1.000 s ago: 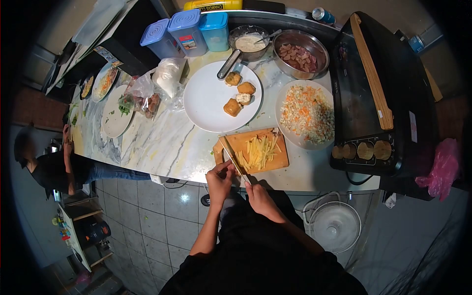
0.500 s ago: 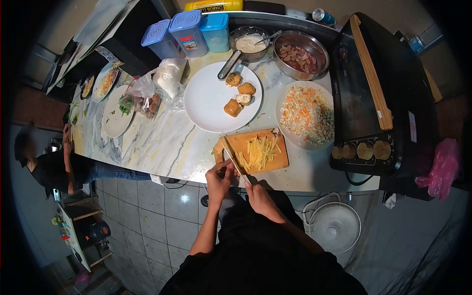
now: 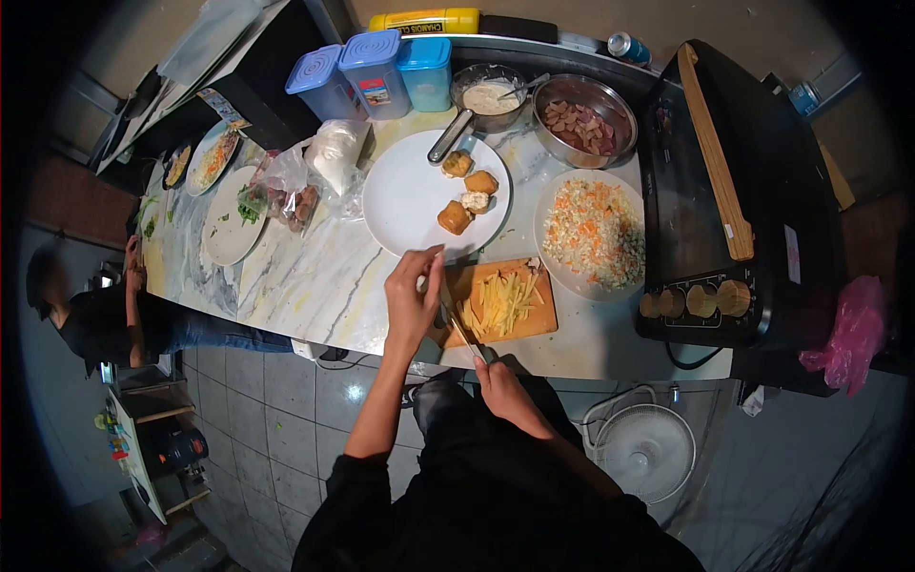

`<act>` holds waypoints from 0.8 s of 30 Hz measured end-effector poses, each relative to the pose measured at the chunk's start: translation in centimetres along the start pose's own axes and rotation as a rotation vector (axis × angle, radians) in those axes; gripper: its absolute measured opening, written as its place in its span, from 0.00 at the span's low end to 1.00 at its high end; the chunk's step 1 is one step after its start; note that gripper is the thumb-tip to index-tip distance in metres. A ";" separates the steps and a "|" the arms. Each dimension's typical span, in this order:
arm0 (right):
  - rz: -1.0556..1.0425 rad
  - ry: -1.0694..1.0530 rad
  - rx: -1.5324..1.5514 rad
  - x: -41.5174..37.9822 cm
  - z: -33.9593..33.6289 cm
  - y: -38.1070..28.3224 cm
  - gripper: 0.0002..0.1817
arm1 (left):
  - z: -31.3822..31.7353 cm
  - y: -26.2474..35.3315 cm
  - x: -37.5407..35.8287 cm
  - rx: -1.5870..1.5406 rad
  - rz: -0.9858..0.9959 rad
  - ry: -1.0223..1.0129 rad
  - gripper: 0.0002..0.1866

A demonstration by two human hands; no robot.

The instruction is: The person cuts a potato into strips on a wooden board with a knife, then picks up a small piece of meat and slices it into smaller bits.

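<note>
My right hand (image 3: 498, 386) is closed round the handle of a knife (image 3: 460, 324), whose blade lies along the left part of the wooden cutting board (image 3: 545, 319). Thin yellow strips (image 3: 500, 303) are heaped on the board, right of the blade. My left hand (image 3: 415, 291) is raised at the board's left edge, below the large white plate (image 3: 396, 205). Its thumb and fingertips are bent together; whatever they pinch, if anything, is too small to make out. Filled brown pieces (image 3: 456, 217) and a metal-handled tool (image 3: 450, 136) rest on that plate.
Right of the board are a plate of chopped vegetables (image 3: 591, 229) and a black oven (image 3: 762, 191). Behind stand a steel bowl of meat (image 3: 583, 119), a batter bowl (image 3: 491, 95) and lidded containers (image 3: 374, 76). Another person (image 3: 105, 315) stands at the far left.
My left hand has moved up and left, away from the knife blade, to the board's upper left corner. My right hand still holds the knife low at the board.
</note>
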State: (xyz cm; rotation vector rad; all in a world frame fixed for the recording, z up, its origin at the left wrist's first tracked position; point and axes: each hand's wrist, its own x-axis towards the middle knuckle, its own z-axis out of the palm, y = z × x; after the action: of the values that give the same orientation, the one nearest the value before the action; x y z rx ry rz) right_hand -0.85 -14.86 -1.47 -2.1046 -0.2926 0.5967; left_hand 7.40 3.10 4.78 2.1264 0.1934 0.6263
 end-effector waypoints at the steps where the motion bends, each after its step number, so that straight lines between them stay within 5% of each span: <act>1: 0.006 0.010 0.008 0.0 0.1 0.0 0.32 | 0.2 0.0 0.7 0.044 0.100 -0.066 0.08; 5: -0.017 0.024 -0.027 0.0 0.0 0.1 0.32 | 2.1 -2.6 2.3 0.175 0.349 -0.193 0.11; 24: 0.042 -0.011 0.024 -0.2 -0.1 -0.8 0.29 | 3.1 -4.2 2.1 0.198 0.312 -0.256 0.14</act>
State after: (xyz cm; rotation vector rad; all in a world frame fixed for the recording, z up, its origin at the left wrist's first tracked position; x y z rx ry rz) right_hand -0.98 -14.53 -0.70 -2.0897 -0.2467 0.6337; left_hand 11.17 4.16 0.67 2.4288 -0.2320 0.5210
